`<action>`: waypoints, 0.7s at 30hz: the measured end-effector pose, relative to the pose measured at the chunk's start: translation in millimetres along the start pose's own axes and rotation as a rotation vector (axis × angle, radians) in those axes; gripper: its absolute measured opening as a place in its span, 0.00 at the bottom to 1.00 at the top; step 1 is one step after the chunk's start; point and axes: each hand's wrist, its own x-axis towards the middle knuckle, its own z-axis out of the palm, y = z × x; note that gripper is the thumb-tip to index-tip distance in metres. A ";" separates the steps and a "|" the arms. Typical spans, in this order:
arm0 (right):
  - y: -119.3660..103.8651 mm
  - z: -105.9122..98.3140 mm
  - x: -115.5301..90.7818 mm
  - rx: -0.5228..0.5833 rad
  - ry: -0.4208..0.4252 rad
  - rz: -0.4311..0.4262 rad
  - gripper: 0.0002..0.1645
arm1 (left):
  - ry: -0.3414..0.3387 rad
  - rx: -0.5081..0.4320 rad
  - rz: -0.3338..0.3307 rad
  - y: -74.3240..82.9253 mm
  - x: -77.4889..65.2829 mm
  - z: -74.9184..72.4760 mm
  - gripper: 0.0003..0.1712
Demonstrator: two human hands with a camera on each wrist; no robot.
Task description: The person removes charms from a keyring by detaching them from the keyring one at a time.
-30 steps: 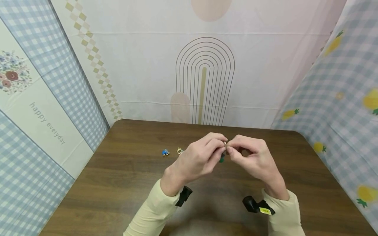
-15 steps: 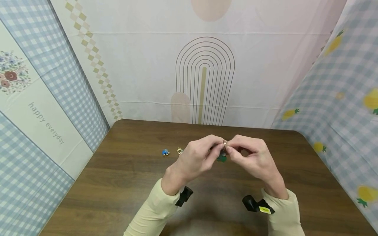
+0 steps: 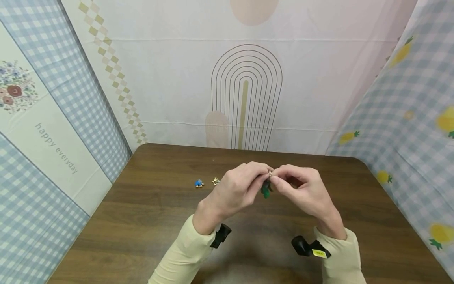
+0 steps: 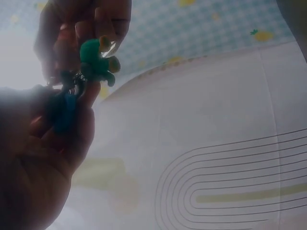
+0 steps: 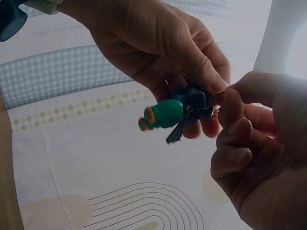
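Observation:
A metal key ring [image 3: 270, 173] is pinched between the fingertips of both hands above the table. My left hand [image 3: 239, 185] holds it from the left, my right hand [image 3: 305, 187] from the right. Below the ring dangles a small green figurine [image 5: 168, 114] with orange-tipped feet, on a short chain. A dark key [image 5: 177, 132] hangs beside it in the right wrist view. In the left wrist view, a blue piece [image 4: 66, 112] shows against the left palm, dim and partly hidden by the fingers.
On the brown table [image 3: 156, 232], left of the hands, lies a small blue figurine [image 3: 199, 184]. Beside it is a gold clasp [image 3: 215, 181], partly hidden behind the left hand. A pale curtain [image 3: 170, 79] hangs behind the table's far edge.
The left fingers have shifted their pinch at the ring. The green figurine now shows more fully, hanging below the hands. Both arms stay nearly in place.

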 end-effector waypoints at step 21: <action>4.9 1.1 0.3 0.089 -0.041 0.003 0.15 | 0.012 0.045 -0.015 1.6 -1.2 -0.1 0.02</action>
